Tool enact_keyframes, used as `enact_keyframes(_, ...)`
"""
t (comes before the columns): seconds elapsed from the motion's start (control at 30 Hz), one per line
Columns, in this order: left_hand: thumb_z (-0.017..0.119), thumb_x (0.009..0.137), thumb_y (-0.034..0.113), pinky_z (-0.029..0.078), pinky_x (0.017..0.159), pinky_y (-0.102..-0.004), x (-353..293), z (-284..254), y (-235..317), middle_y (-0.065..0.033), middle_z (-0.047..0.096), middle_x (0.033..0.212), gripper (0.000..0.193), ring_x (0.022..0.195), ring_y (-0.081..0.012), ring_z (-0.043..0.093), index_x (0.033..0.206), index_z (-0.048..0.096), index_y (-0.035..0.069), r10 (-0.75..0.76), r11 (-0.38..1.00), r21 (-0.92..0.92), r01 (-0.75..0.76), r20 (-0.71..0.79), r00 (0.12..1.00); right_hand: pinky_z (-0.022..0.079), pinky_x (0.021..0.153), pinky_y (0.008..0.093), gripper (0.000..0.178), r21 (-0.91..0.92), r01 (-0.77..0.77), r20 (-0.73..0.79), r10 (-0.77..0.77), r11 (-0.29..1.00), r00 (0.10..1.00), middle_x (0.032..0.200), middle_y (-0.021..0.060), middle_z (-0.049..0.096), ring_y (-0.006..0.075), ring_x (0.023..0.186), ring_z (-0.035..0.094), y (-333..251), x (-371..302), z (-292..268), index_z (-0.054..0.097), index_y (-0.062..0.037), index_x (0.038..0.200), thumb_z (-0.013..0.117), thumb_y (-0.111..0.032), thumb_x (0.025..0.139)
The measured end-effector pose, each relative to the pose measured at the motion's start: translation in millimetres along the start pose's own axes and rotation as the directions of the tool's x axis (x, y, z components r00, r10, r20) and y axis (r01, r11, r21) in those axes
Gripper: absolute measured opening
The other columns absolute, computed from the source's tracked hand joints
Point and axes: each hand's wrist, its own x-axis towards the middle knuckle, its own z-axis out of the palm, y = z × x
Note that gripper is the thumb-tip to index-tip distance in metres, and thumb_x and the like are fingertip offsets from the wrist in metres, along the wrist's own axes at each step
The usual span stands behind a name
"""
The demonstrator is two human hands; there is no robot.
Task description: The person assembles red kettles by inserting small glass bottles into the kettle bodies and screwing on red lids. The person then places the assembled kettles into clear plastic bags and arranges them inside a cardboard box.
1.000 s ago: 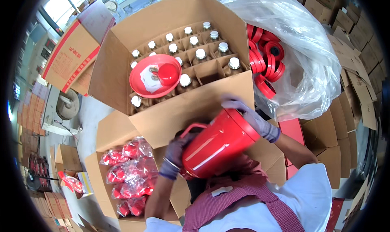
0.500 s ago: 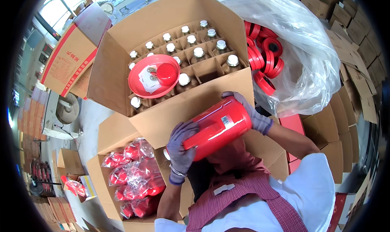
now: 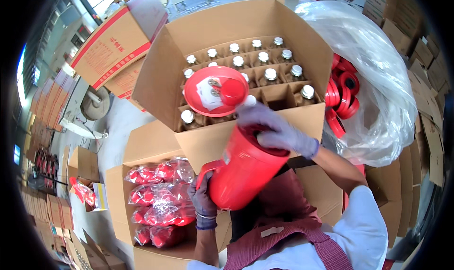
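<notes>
Red flask (image 3: 243, 168) is held by left hand (image 3: 203, 201), fingers curled; rim (image 3: 278, 152) seemingly worked by half-bent right hand (image 3: 280, 129), grip unclear; steadying needed.

A pale grey floor (image 3: 93, 225) bears a small open carton (image 3: 86, 163) and, near it, brown cartons (image 3: 59, 211). In the large open carton (image 3: 201, 147), white-capped bottles (image 3: 270, 76) carry a red dish (image 3: 191, 97); what supports this carton is hidden.

Upper left: a brown carton with red bands (image 3: 113, 45) is resting on another carton (image 3: 126, 82). Lower left, a small open carton (image 3: 85, 163) is sitting on the pale floor (image 3: 111, 149). Upper right, brown boxes (image 3: 399, 37) are standing stacked.
</notes>
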Motion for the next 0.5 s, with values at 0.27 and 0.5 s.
enact_keyframes(0.27, 0.053, 0.096, 0.023, 0.046, 0.1, -0.0396, 31.5, 33.7, 21.1, -0.0123, 0.055, 0.129, 0.045, 0.117, -0.0248, 0.055, 0.134, 0.046, 0.001, 0.408, 0.913, -0.017, -0.408, -0.009, 0.913, 0.042, 0.1, 0.0482, 0.068, -0.888, -0.174, -0.065, 0.257, 0.426, 0.964, 0.134, 0.0192, 0.04, 0.0425, 0.121, 0.044, 163.3, 92.1, -31.0, 0.051, -0.0278, 0.132, 0.077, -0.027, 0.069)
enact_keyframes(0.5, 0.049, 0.099, 0.033, 0.044, 0.103, -0.0435, 64.2, 80.4, 22.5, -0.0092, 0.055, 0.133, 0.046, 0.123, -0.0252, 0.052, 0.137, 0.043, 0.007, 0.103, 0.572, -0.82, 0.018, 0.094, 0.99, 0.041, 0.096, 0.0514, 0.066, -0.728, 0.181, -0.123, -0.387, 0.661, 0.914, 0.127, 0.0197, 0.045, 0.0403, 0.116, 0.047, 1.3, -31.6, 9.0, 0.057, -0.0132, 0.124, 0.084, -0.022, 0.065)
